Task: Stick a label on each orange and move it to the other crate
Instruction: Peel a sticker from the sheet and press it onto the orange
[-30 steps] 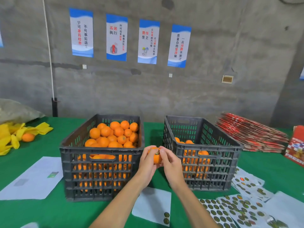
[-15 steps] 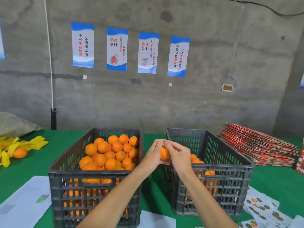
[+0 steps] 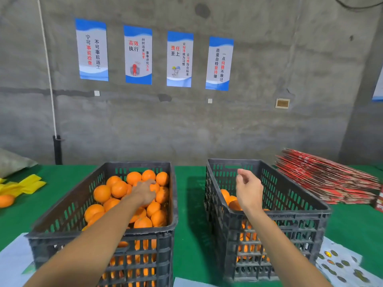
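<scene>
Your left hand [image 3: 145, 191] lies fingers-down on the oranges [image 3: 132, 195] heaped in the left crate [image 3: 99, 241], toward the desk's far edge; whether it has gripped 1 you cannot tell. Your right hand [image 3: 248, 189] hovers loose and empty above the right crate [image 3: 290, 230], so the left is nearer.

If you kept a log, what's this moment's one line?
left hand: reaching onto oranges in left crate | right hand: empty over right crate

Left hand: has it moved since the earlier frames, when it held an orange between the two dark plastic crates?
Yes. The left hand has gone leftward, from the gap between the crates into the fuller left dark plastic crate, resting on its oranges.
</scene>
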Demonstrator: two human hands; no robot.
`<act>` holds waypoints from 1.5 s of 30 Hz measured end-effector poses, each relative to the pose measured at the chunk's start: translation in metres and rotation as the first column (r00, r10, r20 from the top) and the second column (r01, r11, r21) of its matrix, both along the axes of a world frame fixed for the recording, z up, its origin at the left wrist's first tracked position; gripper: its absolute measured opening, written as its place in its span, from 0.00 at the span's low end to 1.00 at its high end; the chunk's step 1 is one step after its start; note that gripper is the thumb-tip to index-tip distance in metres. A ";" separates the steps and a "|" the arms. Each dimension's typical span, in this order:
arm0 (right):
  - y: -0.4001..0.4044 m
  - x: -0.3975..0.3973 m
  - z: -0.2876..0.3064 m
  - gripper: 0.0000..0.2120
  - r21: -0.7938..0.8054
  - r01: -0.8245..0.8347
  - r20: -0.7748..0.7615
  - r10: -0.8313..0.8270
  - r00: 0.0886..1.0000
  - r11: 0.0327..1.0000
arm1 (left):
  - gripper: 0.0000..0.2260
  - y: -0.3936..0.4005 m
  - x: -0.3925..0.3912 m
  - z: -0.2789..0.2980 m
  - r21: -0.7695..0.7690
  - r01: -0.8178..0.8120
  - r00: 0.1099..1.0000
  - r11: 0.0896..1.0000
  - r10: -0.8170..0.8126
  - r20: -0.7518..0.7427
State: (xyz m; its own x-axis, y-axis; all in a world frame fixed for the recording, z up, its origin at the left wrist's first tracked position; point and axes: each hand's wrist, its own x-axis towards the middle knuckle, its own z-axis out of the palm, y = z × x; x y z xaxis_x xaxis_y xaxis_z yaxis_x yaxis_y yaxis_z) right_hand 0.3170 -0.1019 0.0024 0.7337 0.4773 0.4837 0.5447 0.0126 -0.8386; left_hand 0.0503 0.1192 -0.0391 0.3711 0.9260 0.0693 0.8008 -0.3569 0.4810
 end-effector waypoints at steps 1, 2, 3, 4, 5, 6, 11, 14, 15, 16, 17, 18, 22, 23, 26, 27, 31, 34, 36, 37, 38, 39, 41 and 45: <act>0.004 -0.001 -0.002 0.14 -0.016 -0.022 0.016 0.022 1.000 1.000 | 0.28 0.006 -0.002 -0.002 -0.006 -0.010 0.999 1.000 0.010 -0.046; 0.007 -0.001 -0.004 0.15 -0.028 -0.036 0.034 0.037 0.999 0.999 | 0.30 0.011 -0.002 -0.004 -0.017 -0.012 0.997 1.000 0.011 -0.076; 0.010 -0.002 -0.006 0.15 -0.036 -0.041 0.047 0.043 0.998 0.999 | 0.31 0.016 -0.003 -0.006 -0.044 -0.007 0.995 0.999 0.002 -0.096; 0.013 -0.002 -0.007 0.15 -0.038 -0.037 0.054 0.039 0.998 0.999 | 0.33 0.021 -0.003 -0.009 -0.081 0.005 0.993 0.997 -0.014 -0.115; 0.016 -0.002 -0.009 0.14 -0.038 -0.030 0.059 0.033 0.998 0.999 | 0.35 0.025 -0.003 -0.012 -0.118 0.017 0.991 0.993 -0.033 -0.133; 0.018 -0.001 -0.010 0.14 -0.037 -0.026 0.069 0.028 0.997 0.999 | 0.37 0.029 -0.002 -0.014 -0.147 0.030 0.988 0.989 -0.052 -0.147; 0.019 -0.002 -0.018 0.14 -0.057 -0.026 0.195 0.037 0.980 0.998 | 0.44 0.049 0.010 -0.027 -0.191 0.038 0.942 0.981 -0.099 -0.321; 0.019 0.000 -0.018 0.14 -0.067 -0.031 0.192 0.043 0.981 0.997 | 0.41 0.056 0.016 -0.030 -0.161 0.006 0.890 0.987 -0.079 -0.449; 0.019 0.000 -0.018 0.14 -0.067 -0.034 0.186 0.046 0.981 0.997 | 0.40 0.057 0.016 -0.029 -0.127 -0.001 0.876 0.992 -0.061 -0.478; 0.019 0.001 -0.018 0.15 -0.065 -0.035 0.183 0.046 0.982 0.997 | 0.37 0.058 0.018 -0.028 -0.082 -0.004 0.859 0.997 -0.039 -0.511; 0.019 0.001 -0.019 0.15 -0.063 -0.034 0.185 0.045 0.982 0.997 | 0.35 0.058 0.018 -0.027 -0.033 -0.005 0.838 0.999 -0.013 -0.546; 0.019 0.001 -0.019 0.15 -0.063 -0.031 0.189 0.042 0.981 0.998 | 0.31 0.058 0.019 -0.025 0.012 -0.005 0.819 1.000 0.011 -0.574; 0.020 0.002 -0.020 0.14 -0.049 -0.033 0.183 0.042 0.982 0.998 | 0.33 0.059 0.024 -0.028 0.049 -0.028 0.820 0.998 0.051 -0.570; 0.020 0.002 -0.020 0.14 -0.043 -0.034 0.182 0.041 0.982 0.998 | 0.39 0.059 0.024 -0.029 0.023 -0.040 0.844 0.999 0.046 -0.534; 0.019 0.002 -0.022 0.13 -0.028 -0.043 0.189 0.047 0.981 0.999 | 0.46 0.060 0.018 -0.032 -0.121 -0.019 0.910 0.993 -0.033 -0.413; 0.019 0.001 -0.022 0.13 -0.026 -0.049 0.198 0.053 0.979 0.998 | 0.43 0.059 0.015 -0.029 -0.135 0.001 0.929 0.991 -0.051 -0.367; 0.016 -0.002 -0.021 0.12 -0.039 -0.066 0.211 0.073 0.975 0.997 | 0.25 0.044 0.011 0.003 0.046 0.048 0.988 0.998 -0.041 -0.149; 0.012 -0.006 -0.022 0.11 0.000 -0.095 0.230 0.092 0.969 0.995 | 0.23 0.013 0.022 0.037 0.216 0.039 0.967 0.976 -0.091 0.236; 0.010 -0.007 -0.021 0.11 0.014 -0.130 0.247 0.122 0.961 0.991 | 0.22 -0.018 0.028 0.052 0.290 0.037 0.893 0.956 -0.162 0.420; 0.008 -0.009 -0.020 0.11 0.007 -0.147 0.245 0.141 0.959 0.989 | 0.21 -0.035 0.029 0.055 0.313 0.035 0.847 0.949 -0.195 0.494; 0.006 -0.011 -0.018 0.11 0.000 -0.160 0.238 0.155 0.959 0.987 | 0.21 -0.053 0.030 0.055 0.326 0.041 0.796 0.944 -0.228 0.560; 0.003 -0.014 -0.017 0.10 -0.001 -0.173 0.231 0.168 0.958 0.985 | 0.20 -0.071 0.032 0.052 0.327 0.063 0.741 0.943 -0.264 0.618; -0.006 -0.022 -0.016 0.09 0.033 -0.194 0.231 0.182 0.956 0.980 | 0.21 -0.107 0.038 0.043 0.298 0.141 0.653 0.944 -0.315 0.688; -0.036 -0.051 -0.037 0.06 0.170 -0.220 0.238 0.177 0.955 0.960 | 0.21 -0.169 0.040 0.021 0.306 0.238 0.578 0.922 -0.388 0.718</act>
